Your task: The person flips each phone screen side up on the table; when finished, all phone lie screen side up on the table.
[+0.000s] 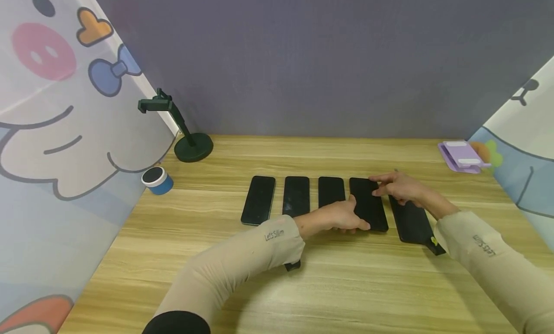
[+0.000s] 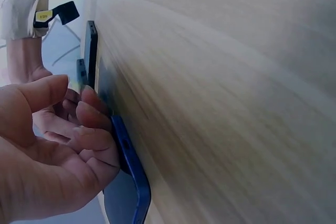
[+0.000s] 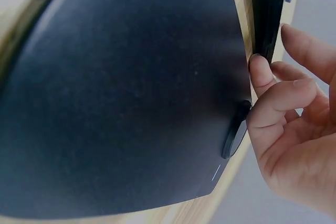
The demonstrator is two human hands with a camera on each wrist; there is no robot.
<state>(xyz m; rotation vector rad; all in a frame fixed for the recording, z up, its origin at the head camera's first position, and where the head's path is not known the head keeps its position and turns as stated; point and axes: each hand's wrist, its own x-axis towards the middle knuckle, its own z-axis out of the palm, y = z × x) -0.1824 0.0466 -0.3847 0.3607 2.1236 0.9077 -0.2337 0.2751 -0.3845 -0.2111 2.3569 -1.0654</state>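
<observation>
A row of dark phones lies screen up on the wooden table. My left hand (image 1: pixel 344 215) touches the lower left side of the fourth phone (image 1: pixel 370 210), thumb and fingers spread along its edge. At its upper right edge, the fingertips of my right hand (image 1: pixel 400 187) touch the same phone. Left of it lie a first (image 1: pixel 258 200), a second (image 1: pixel 296 195) and a third phone (image 1: pixel 331 189), the latter partly behind my left arm. A fifth phone (image 1: pixel 410 221) lies under my right wrist. In the left wrist view, a blue-edged phone (image 2: pixel 137 179) lies beside my fingers.
A dark green stand (image 1: pixel 192 146) and a blue and white tub (image 1: pixel 157 180) are at the back left. A folded purple holder (image 1: pixel 464 156) lies at the back right. A grey panel (image 1: pixel 303 60) rises behind the table (image 1: pixel 346 286); cartoon-printed walls flank both sides.
</observation>
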